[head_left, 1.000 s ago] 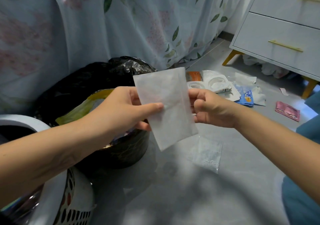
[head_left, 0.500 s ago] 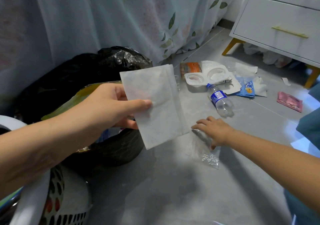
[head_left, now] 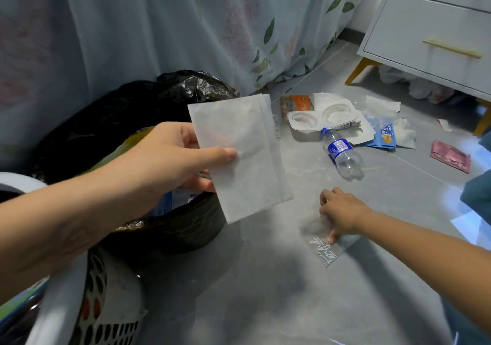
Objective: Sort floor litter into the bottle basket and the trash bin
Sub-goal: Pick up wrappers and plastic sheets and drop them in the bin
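Observation:
My left hand (head_left: 170,158) pinches a white paper sachet (head_left: 239,156) and holds it up beside the trash bin (head_left: 172,233), which is lined with a black bag. My right hand (head_left: 342,212) is down on the grey floor, fingers pressing on a clear plastic bag with white script (head_left: 329,249). A small clear bottle with a blue label (head_left: 342,156) lies on its side beyond that hand. The white perforated bottle basket (head_left: 111,315) stands at the lower left, next to the bin.
More litter lies further back: a white moulded plastic tray (head_left: 318,119), an orange packet (head_left: 296,104), a blue snack wrapper (head_left: 385,135), a pink wrapper (head_left: 450,158). A white drawer unit (head_left: 430,34) on yellow legs stands at the right. A floral bed skirt (head_left: 186,26) hangs behind the bin.
My right hand let go of the white sachet and dropped to the floor onto the clear plastic bag. My left hand keeps the sachet, shifted slightly left toward the bin.

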### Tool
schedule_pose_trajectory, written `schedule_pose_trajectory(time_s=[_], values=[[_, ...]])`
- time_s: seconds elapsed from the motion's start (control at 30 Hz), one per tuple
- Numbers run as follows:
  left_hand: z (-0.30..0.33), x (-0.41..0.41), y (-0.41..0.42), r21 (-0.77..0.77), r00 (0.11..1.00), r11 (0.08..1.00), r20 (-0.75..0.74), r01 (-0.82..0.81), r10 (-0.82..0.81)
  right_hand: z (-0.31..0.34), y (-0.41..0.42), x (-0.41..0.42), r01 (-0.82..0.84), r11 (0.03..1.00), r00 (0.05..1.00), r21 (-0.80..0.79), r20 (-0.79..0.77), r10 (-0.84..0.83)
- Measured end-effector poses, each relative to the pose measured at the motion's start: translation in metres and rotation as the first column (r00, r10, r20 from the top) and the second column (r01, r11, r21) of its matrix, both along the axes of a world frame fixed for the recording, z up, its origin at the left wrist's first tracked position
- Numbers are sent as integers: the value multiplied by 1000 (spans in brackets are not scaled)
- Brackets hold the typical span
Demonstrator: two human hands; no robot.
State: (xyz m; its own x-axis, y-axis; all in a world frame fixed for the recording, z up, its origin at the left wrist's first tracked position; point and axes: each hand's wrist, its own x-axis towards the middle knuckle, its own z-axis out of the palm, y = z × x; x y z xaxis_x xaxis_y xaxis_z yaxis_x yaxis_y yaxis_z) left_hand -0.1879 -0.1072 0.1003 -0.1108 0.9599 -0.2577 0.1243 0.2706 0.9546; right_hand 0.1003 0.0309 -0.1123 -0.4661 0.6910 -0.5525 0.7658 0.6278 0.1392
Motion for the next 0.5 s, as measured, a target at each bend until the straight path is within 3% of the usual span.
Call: schedule_pose_trajectory(time_s=[0.17,0.3,0.4,0.5], values=[[3,-4,-5,-2,1000,1000,0,-27,27,8,-9,1,279,938,935,-205,-165,-314],[9,-10,-10,6,998,998,-14,-64,64,15,-17,2,345,863,850,-368,-268,-454],[17,-19,-13,22,996,996,-16,-88,88,38,-18,1,385,678,569,-626,-418,-708],[26,-35,-16,46,989,988,-14,-144,145,76,-7,-6,346,612,236,-711,-566,-790]])
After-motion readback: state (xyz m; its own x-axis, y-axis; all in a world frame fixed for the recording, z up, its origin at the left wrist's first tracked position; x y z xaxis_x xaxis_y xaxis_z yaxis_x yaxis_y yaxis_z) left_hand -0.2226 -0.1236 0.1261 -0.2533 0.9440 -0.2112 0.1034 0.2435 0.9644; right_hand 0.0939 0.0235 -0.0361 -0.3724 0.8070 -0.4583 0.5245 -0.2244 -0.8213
